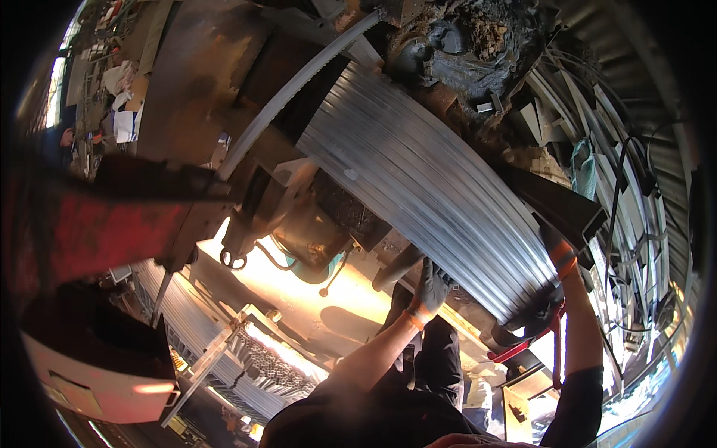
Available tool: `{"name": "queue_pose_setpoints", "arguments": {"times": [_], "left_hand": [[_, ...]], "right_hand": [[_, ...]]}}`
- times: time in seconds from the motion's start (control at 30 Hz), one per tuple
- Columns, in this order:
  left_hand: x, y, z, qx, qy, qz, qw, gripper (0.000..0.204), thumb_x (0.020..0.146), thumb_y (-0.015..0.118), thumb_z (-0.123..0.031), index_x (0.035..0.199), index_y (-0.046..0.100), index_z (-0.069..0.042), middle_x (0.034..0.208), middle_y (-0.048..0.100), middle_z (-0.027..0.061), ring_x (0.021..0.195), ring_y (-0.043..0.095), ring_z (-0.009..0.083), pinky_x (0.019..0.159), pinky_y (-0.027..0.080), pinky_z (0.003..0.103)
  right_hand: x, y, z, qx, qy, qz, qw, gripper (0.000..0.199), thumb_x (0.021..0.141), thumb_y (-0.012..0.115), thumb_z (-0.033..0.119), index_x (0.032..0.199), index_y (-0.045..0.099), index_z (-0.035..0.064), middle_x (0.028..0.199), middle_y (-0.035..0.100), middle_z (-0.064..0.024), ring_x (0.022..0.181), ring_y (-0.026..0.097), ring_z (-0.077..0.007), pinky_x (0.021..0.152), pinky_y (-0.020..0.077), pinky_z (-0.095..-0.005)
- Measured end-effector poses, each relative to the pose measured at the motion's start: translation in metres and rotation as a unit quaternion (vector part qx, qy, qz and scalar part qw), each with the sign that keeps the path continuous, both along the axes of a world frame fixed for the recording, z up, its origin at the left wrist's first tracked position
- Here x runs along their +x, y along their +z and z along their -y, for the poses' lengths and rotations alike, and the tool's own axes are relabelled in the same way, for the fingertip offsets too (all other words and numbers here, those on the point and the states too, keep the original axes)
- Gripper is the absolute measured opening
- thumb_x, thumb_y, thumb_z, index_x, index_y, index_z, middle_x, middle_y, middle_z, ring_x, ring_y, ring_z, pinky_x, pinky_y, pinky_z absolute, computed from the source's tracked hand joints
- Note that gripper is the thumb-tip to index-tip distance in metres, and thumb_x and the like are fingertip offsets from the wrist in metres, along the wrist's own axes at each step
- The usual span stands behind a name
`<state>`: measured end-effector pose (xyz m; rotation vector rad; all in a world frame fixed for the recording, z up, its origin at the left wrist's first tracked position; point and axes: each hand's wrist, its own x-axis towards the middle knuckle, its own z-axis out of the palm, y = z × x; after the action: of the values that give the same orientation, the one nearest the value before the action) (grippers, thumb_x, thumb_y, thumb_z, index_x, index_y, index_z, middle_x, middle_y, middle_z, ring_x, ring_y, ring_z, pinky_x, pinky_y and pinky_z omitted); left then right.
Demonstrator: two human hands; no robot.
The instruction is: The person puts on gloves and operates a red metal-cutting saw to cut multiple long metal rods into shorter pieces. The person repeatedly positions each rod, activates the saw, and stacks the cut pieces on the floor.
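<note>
One wide bundle of silvery metal bars (426, 179) slants across the middle of your view, from the upper centre down toward your right hand (555, 243), its lengths packed side by side. That hand, dark-gloved with an orange cuff (565, 261), is against the far edge near the bundle's lower end; the fingers are mostly hidden, so you cannot tell whether they are clamped on it. Your grey-gloved left hand (428, 289) is at the near edge, fingers pointing up toward the bars; whether these grip or only touch is also unclear. Your two hands are well apart, with the bundle's lower part between them.

Just beyond that lower end, below your right hand, is a red bar (519, 349). A curved grey saw blade (299, 82) with a toothed edge runs past the upper end of the bundle, down toward a red machine arm (112, 233) at the left. Below, left of your forearm, sits a stack of metal tubes (272, 366). Over on the right, long metal strips (635, 224) lean near turquoise netting (584, 166).
</note>
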<state>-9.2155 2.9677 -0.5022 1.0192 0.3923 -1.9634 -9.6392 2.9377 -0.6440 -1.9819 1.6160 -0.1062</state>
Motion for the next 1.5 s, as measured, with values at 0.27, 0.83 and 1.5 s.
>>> {"name": "queue_pose_setpoints", "arguments": {"times": [0.27, 0.83, 1.5], "left_hand": [[-0.054, -0.040, -0.070, -0.035, -0.020, 0.076, 0.996, 0.054, 0.100, 0.071, -0.025, 0.150, 0.050, -0.016, 0.141, 0.057, -0.0047, 0.126, 0.055, 0.0111, 0.106, 0.048, 0.038], [0.068, 0.063, -0.136, -0.131, -0.162, 0.210, 0.955, 0.045, 0.104, 0.063, -0.023, 0.146, 0.049, -0.012, 0.133, 0.062, 0.0041, 0.115, 0.064, 0.0177, 0.098, 0.052, 0.037], [0.455, 0.173, -0.404, -0.082, -0.289, 0.472, 0.829, 0.074, 0.093, 0.074, -0.044, 0.153, 0.044, -0.011, 0.143, 0.058, 0.0215, 0.129, 0.060, 0.0315, 0.101, 0.054, 0.042]], "right_hand": [[-0.008, 0.058, 0.024, 0.256, -0.151, -0.052, 0.953, 0.041, 0.105, 0.048, 0.014, 0.146, 0.054, 0.0098, 0.112, 0.072, -0.0231, 0.105, 0.069, -0.0369, 0.092, 0.0524, -0.0433], [0.009, 0.197, 0.028, 0.051, -0.052, -0.106, 0.992, 0.010, 0.091, 0.056, 0.014, 0.094, 0.064, 0.0076, 0.096, 0.068, -0.0200, 0.092, 0.068, -0.0416, 0.075, 0.0556, -0.0475], [0.555, 0.340, -0.268, 0.008, 0.214, 0.130, 0.968, 0.033, 0.099, 0.064, 0.030, 0.120, 0.072, 0.0057, 0.107, 0.076, -0.0174, 0.104, 0.072, -0.0335, 0.089, 0.0563, -0.0381]]}}
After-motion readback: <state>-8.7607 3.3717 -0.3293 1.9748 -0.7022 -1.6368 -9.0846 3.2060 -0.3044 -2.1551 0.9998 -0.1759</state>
